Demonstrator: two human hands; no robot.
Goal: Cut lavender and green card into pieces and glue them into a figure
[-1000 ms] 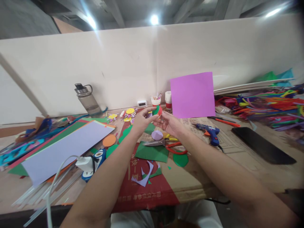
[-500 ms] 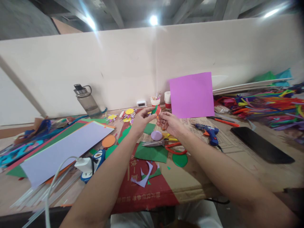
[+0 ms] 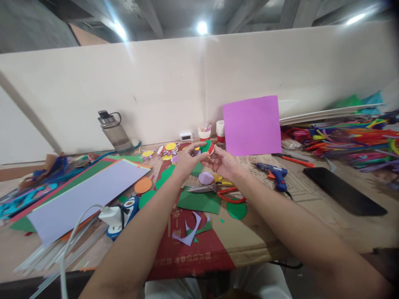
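Above the middle of the table I hold a small round piece with a green face and a red-and-white side, perhaps part of a paper cup. My left hand grips its left edge between thumb and fingers. From the right, my right hand has its fingers closed at the rim, partly hiding it. Below my hands are a lilac disc, scissors with orange handles and a green sheet. Nearer me lie a green disc and lilac paper scraps.
A blue glue gun and a black phone lie to the right, pipe cleaners beyond. A purple sheet leans at the back. Left are coloured sheets, a power strip and a bottle.
The round piece has turned in my fingers, so more of its green face shows now. My right hand has shifted slightly along its rim. The things on the table stay put.
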